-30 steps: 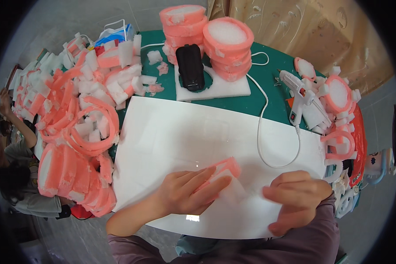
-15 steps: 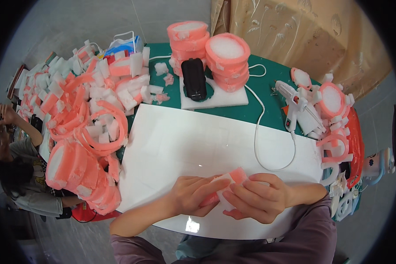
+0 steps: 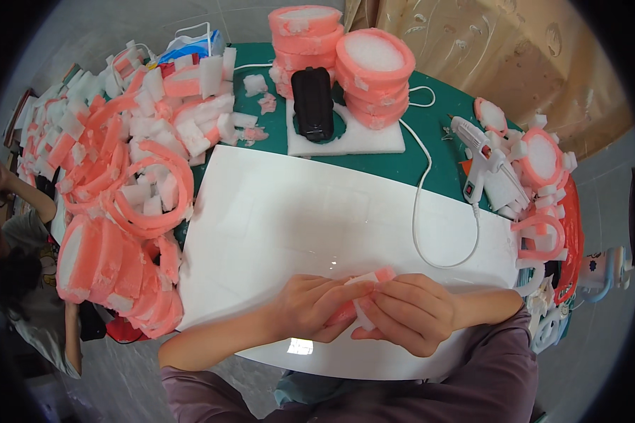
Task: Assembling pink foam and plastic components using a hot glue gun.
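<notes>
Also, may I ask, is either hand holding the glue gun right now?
No, the glue gun sits away to the right, while the left hand and right hand both hold foam.

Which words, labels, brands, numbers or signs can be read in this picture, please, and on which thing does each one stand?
None can be read.
White glue gun: any marking at its red switch is too small to read.
Pale container at the far right: small dark marks, too blurred to read.
Foam piece between the left hand and right hand: no writing shows.
</notes>
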Demonstrator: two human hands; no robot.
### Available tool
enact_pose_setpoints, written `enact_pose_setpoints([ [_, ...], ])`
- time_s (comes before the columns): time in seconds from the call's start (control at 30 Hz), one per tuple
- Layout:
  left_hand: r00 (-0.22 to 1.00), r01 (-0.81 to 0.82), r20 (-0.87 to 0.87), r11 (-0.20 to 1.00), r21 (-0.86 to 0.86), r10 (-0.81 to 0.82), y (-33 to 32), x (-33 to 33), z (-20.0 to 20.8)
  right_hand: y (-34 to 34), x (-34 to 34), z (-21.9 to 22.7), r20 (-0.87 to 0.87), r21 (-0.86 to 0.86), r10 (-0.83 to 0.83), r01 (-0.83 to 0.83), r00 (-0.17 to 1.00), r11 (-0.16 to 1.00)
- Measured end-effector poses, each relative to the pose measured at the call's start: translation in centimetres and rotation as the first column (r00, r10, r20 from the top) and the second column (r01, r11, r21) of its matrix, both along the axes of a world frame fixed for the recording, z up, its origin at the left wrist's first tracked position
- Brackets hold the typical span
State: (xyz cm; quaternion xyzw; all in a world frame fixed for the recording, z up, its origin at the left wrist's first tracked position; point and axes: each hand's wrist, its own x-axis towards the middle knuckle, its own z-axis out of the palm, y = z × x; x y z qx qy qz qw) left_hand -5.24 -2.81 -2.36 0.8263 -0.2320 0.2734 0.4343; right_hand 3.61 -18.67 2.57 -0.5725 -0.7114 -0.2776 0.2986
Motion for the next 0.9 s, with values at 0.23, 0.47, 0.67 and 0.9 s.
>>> enact_pose_setpoints([
  [0.23,0.993,-0.030,-0.112,0.998,-0.046,0.025,-0.1,0.3,0.8,-0.2,0.4,-0.2,-0.010,-0.020,-0.054,0.054,0.998,0.998],
  [0.47,0.959,-0.071,-0.276,0.997,-0.029,0.060,0.6,0.7,1.1,0.1,1.8,-0.1,-0.149,-0.115,-0.046,0.029,0.988,0.993],
  [0.67,0.720,-0.079,-0.694,0.992,-0.094,-0.008,1.4,0.3,4.3,0.0,1.9,0.6,-0.183,-0.189,-0.127,0.092,0.975,0.978],
  [0.9,0.488,-0.872,0.235,0.458,0.174,0.840,7.5,-8.9,12.5,0.9,4.7,-0.1,-0.459,-0.262,-0.293,0.187,0.839,0.947],
])
